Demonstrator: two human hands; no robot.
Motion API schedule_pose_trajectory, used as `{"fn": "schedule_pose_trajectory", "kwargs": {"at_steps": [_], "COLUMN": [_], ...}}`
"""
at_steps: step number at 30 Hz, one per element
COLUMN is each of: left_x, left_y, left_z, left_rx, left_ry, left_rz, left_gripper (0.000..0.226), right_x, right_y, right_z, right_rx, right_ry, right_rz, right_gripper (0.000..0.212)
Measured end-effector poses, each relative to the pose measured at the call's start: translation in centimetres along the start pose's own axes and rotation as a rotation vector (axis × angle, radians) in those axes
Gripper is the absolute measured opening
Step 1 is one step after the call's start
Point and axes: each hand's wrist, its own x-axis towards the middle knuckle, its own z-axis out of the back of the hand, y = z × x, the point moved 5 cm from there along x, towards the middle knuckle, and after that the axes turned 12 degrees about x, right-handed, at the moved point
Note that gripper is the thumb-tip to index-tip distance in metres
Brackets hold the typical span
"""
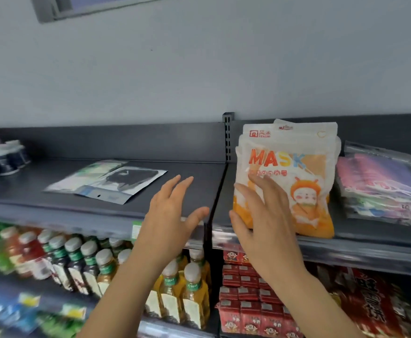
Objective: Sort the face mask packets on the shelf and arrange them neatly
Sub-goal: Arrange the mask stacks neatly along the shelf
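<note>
A shop: stocked shelf (102,211) above bottled drinks (77,262).

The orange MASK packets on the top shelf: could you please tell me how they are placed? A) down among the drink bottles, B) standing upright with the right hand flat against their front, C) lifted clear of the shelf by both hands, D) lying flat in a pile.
B: the orange MASK packets stand upright on the shelf, with the straight fingers of the right hand on their front; the left hand is apart from them.
</note>
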Motion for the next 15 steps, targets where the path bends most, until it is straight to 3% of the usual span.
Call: {"fn": "schedule_pose_trajectory", "kwargs": {"at_steps": [15], "left_x": [1.9], "left_y": [25.5], "left_z": [7.3], "left_rx": [0.093], "left_ry": [-0.057], "left_rz": [0.083], "left_gripper": [0.052], "right_x": [6.0], "right_y": [13.2], "right_z": [-21.0], "right_rx": [0.008], "right_ry": [0.434], "right_rz": [-0.081], "right_gripper": [0.059]}}
